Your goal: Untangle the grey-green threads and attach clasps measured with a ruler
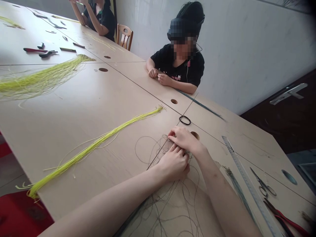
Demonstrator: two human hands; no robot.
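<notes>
A loose tangle of thin dark cords [160,210] spreads over the table in front of me, with loops reaching under and around both hands. My left hand [174,163] is closed, its fingers curled round some of these cords. Just beyond it, my right hand [184,140] pinches a thin strand between thumb and fingertips; the hands touch. One taut dark line runs from near the right fingertips down to the left forearm. The exact grip inside the left hand is hidden.
Left of my hands lies a bundle of yellow cords [106,136]. A black ring [185,120] sits beyond them. To the right are a grey-green cord bundle [237,187], a clear ruler [247,177], scissors [263,182] and red-handled pliers [283,217]. Two other people sit across the table.
</notes>
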